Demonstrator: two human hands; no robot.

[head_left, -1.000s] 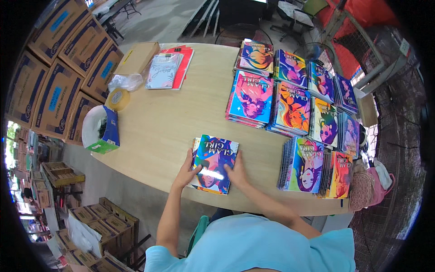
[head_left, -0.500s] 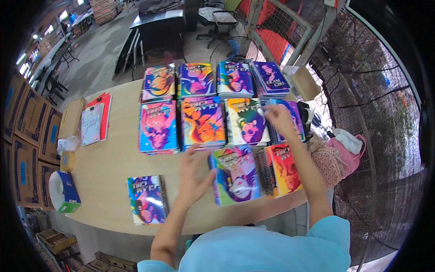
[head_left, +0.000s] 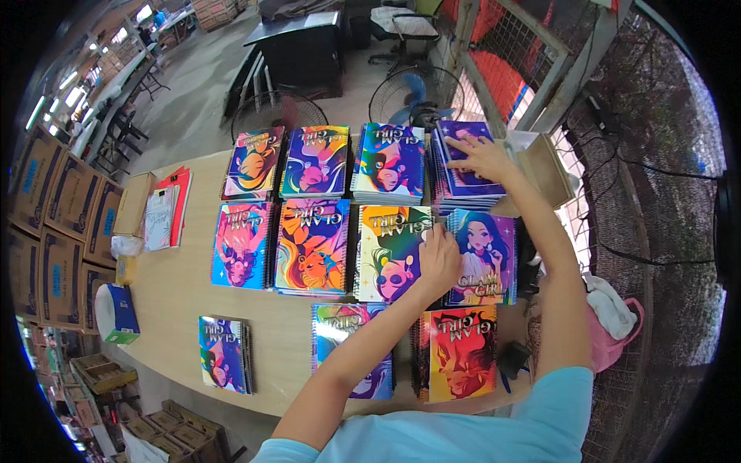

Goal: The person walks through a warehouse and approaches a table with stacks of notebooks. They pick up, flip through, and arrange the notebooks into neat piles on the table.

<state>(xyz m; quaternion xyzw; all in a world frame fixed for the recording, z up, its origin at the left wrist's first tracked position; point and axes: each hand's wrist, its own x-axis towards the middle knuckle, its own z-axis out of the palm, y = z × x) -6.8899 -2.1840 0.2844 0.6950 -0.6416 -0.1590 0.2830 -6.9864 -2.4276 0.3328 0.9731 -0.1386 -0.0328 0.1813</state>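
Observation:
Stacks of spiral notebooks with colourful cartoon-girl covers stand in rows on the table. My right hand lies over the dark purple notebook topping the far-right stack, its fingers spread across the cover. Between the yellow-and-green notebook and the violet notebook is my left hand. Its fingers are bent and pressed together at the edge of the yellow-and-green one; what they grip, if anything, is hidden. My left forearm partly covers a lilac-and-green notebook. Right of it sits a red-and-orange notebook.
A small notebook stack stands apart at the near left of the table. Papers with a red folder, a tape roll and cartons are leftward. Two fans stand behind; a pink bag is at right.
My right hand has moved farther off, onto the far-right purple stack. My left hand has gone right and away, from beside the lilac-and-green notebook to the yellow-and-green one. The view has shifted.

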